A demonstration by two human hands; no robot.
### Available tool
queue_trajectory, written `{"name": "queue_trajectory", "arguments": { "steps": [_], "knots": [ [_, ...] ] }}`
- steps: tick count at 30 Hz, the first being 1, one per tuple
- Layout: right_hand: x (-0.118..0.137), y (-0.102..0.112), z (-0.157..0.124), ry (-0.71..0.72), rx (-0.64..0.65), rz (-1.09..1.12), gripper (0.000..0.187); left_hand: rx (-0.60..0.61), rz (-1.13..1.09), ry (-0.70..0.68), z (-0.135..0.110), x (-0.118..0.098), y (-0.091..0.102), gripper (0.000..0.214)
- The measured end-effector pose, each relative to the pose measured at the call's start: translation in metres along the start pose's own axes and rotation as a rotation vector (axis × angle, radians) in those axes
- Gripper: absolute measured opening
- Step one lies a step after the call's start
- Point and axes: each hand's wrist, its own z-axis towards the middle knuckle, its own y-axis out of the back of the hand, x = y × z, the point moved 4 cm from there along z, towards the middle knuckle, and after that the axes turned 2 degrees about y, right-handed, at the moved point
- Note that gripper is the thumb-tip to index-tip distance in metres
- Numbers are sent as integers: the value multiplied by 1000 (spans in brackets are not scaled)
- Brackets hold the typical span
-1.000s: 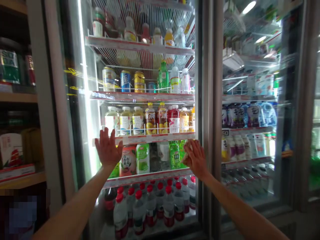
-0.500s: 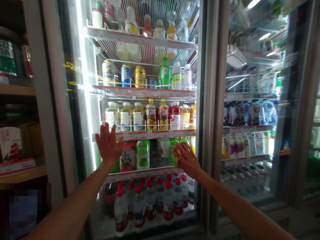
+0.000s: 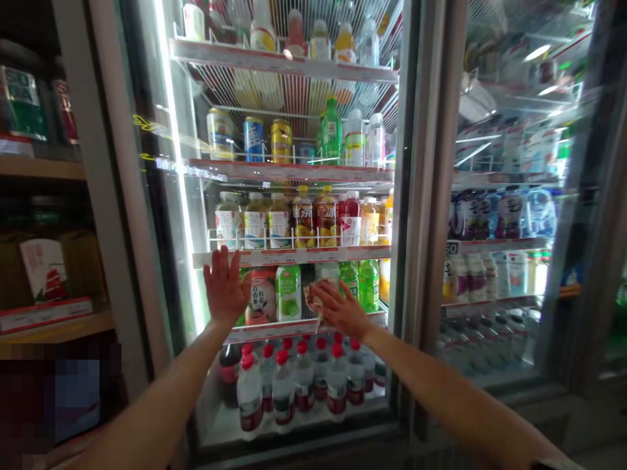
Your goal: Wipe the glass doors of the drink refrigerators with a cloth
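Note:
My left hand (image 3: 225, 287), fingers spread and palm forward, is against the glass door (image 3: 142, 225) of a lit drinks cooler. A crumpled light-coloured cloth (image 3: 312, 300) lies under my right hand (image 3: 343, 308), which presses it to the same door, farther right. The fingers of this hand cover much of the cloth. Behind the glass between my hands show a pink drink carton (image 3: 261, 303) and a green carton (image 3: 288, 294). Green bottles (image 3: 368, 285) stand behind the glass to the right of the cloth.
Tea bottles (image 3: 304, 219), cans (image 3: 253, 139) and red-capped bottles (image 3: 284, 391) fill the cooler shelves. A metal door frame (image 3: 434, 196) divides it from a second cooler on the right. Wooden shelves (image 3: 49, 168) with goods stand at the left.
My right hand has slid the cloth leftward across the glass, closer to my left hand. My left hand stays spread against the door. The view has shifted slightly.

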Motion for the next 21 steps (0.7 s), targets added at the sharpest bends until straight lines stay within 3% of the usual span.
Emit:
{"name": "queue_trajectory", "arguments": {
  "steps": [4, 6, 11, 13, 15, 18, 20, 21],
  "knots": [
    [-47, 20, 48, -311, -140, -28, 44, 37, 9, -12, -9, 2, 0, 56],
    [-48, 22, 58, -387, -152, -26, 49, 61, 14, -6, -15, 4, 2, 55],
    [22, -3, 24, -70, -14, 33, 46, 139, 38, -60, -40, 7, 11, 52],
    [30, -7, 21, 1, -27, 31, 40, 162, 49, -74, -49, 8, 13, 52],
    [16, -2, 38, -29, -66, 20, 39, 173, 60, -69, -53, 9, 13, 52],
    [-16, 11, 74, -252, -112, 30, 48, 191, 74, -44, -55, 8, 12, 52],
    [-15, 12, 81, -318, -108, 62, 51, 214, 83, -29, -56, 9, 13, 52],
    [-5, 9, 76, -281, -88, 79, 49, 226, 89, -27, -58, 9, 14, 52]
  ]
}}
